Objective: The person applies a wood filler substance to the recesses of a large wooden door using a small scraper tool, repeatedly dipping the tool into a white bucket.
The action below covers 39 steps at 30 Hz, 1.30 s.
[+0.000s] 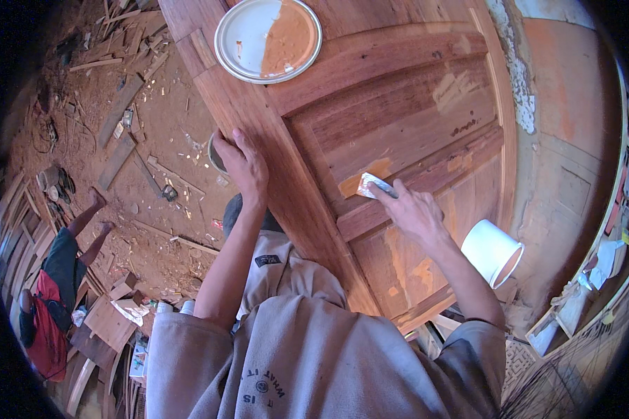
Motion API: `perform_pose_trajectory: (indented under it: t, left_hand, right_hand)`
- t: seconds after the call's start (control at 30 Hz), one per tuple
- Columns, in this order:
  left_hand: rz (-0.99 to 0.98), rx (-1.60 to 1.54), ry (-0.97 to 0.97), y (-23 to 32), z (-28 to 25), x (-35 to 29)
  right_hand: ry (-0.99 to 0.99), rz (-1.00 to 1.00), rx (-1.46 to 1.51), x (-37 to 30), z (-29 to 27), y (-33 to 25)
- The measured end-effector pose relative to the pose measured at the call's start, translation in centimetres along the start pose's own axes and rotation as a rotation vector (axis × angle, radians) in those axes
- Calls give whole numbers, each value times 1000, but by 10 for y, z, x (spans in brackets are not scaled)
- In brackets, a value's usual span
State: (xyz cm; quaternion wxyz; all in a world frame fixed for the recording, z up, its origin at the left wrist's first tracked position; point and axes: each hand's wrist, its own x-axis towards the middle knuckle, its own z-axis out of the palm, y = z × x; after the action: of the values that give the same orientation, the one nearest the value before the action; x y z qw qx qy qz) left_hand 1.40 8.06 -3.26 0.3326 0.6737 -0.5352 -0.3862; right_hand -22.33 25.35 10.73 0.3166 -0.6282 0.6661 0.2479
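Observation:
A brown panelled wooden door (272, 133) lies in front of me with orange filler smeared in patches. In my right hand (416, 213) is a flat putty knife (377, 186), its blade coated with orange filler. The blade touches or hovers just over a filler patch (353, 185) on the middle panel's lower left corner. My left hand (244, 166) rests at the door's left edge, fingers stretched out. Beside those fingers a round rim (215, 155) shows, partly hidden. A round lid (242, 42), half covered with orange filler, sits on the door's upper left.
To the right of the door is a white bucket (488, 244), tipped toward the right. Wood scraps and offcuts (122, 157) litter the dirt floor on the left. Another person (52, 300) in red and dark clothing is at the far left, among boards.

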Motion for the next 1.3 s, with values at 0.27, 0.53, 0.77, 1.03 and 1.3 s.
perform_pose_trajectory:
  t: [0.27, 0.53, 0.77, 1.03, 1.3]
  left_hand:
    - [3, 18, 12, -5, 3, -1]
    - [27, -23, 9, 0, 1, -2]
    - [30, -100, -27, 1, 1, -1]
    - [26, -18, -35, 9, -4, -3]
    - [-17, -10, -57, 10, -7, 0]
  right_hand:
    - [-76, 556, 241, -10, -18, 47]
    - [333, 316, 526, -41, 24, 25]
    - [227, 595, 788, -8, 6, -34]
    - [196, 662, 625, 14, 14, -40]
    - [156, 705, 734, 15, 3, -82]
